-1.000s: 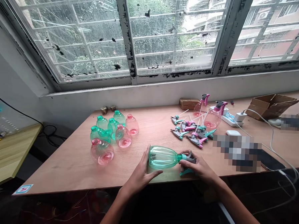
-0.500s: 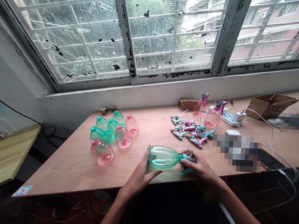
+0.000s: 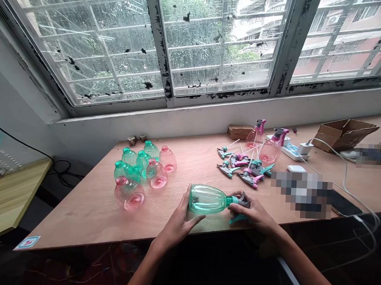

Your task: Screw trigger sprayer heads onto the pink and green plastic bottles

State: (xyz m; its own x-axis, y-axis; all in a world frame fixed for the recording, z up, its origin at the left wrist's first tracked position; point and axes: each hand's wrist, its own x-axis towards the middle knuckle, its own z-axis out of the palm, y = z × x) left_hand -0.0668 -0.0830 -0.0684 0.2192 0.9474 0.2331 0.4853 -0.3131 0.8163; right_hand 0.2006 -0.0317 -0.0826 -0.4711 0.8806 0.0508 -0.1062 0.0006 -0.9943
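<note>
A green clear plastic spray bottle (image 3: 208,199) lies on its side near the front edge of the wooden table (image 3: 87,209). My left hand (image 3: 176,222) cups its base end, thumb under and fingers along the side. My right hand (image 3: 255,214) is closed round the grey and green trigger sprayer (image 3: 241,203) seated on the bottle's neck.
Several capless green and pink bottles (image 3: 141,169) stand at the left. A heap of loose trigger sprayers (image 3: 243,166) lies right of centre, with two assembled pink spray bottles (image 3: 267,144) behind. A power strip (image 3: 294,150), cables, a phone (image 3: 343,203) and a cardboard box (image 3: 346,133) are on the right.
Both hands stay on the green bottle and its sprayer; nothing has visibly moved apart from a slight shift of the view.
</note>
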